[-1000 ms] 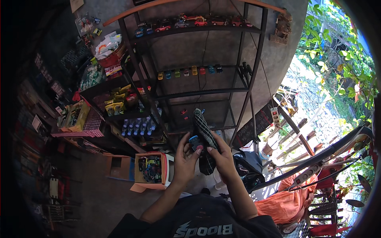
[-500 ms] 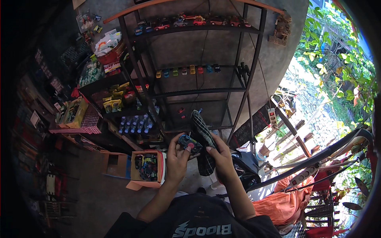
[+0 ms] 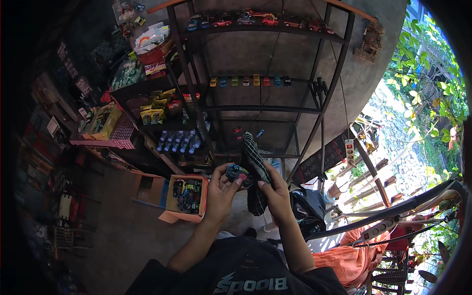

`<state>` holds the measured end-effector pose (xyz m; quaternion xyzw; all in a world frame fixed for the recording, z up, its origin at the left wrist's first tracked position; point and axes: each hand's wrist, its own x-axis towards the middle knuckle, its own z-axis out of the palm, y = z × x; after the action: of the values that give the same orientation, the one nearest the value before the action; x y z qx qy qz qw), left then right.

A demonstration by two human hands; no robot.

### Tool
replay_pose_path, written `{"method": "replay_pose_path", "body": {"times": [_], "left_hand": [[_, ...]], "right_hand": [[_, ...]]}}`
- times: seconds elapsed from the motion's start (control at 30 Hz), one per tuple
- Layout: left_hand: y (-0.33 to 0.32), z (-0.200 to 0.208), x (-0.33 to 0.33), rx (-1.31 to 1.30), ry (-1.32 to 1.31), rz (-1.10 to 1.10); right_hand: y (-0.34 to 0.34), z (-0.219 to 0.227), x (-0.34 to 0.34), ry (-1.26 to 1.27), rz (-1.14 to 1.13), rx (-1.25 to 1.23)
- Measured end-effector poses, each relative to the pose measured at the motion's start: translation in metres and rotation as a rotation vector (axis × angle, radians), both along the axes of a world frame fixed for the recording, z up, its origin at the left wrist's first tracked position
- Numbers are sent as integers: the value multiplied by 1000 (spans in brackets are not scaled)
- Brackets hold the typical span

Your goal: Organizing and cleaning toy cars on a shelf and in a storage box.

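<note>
My left hand [image 3: 221, 191] holds a small dark-blue toy car [image 3: 235, 172] by its sides, in front of my chest. My right hand [image 3: 276, 193] grips a dark checked cloth [image 3: 255, 162] that stands up above my fingers and hangs below them, right beside the car. Both hands meet in the middle of the view, in front of a black metal shelf rack [image 3: 318, 110].
An orange cardboard box [image 3: 186, 196] full of toy cars sits on the floor at the left, an open box [image 3: 149, 189] beside it. Rows of toy cars [image 3: 249, 80] line the rack's shelves. Bottles [image 3: 176, 142] and snack packs [image 3: 153, 115] fill the left shelves. An orange cloth [image 3: 355, 255] lies lower right.
My left hand has drawn the toy car left and slightly down, away from the cloth's top. The view has tilted a little.
</note>
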<state>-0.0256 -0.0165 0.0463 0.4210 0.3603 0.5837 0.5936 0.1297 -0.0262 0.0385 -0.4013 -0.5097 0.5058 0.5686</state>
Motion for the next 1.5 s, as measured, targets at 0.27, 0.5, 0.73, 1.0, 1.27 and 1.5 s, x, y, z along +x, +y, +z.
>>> {"method": "replay_pose_path", "body": {"times": [0.27,0.5,0.73,1.0,1.27,1.5], "left_hand": [[-4,-4,8,-72,-60,-51],[-2,-4,21,-57,9,-51],[-2,-3,26,-60,-100,59],[2,-3,26,-7,-102,-28],[7,-8,20,29,-47,103],[3,-10,13,6,-177,-93]], "right_hand": [[-14,-14,15,64,-11,-34],[-7,-8,6,86,-110,22],[-32,-12,1,-31,-178,65],[-24,-8,1,104,-205,-12],[-17,-7,-1,58,-150,7],[-3,-5,-14,10,-178,24]]}}
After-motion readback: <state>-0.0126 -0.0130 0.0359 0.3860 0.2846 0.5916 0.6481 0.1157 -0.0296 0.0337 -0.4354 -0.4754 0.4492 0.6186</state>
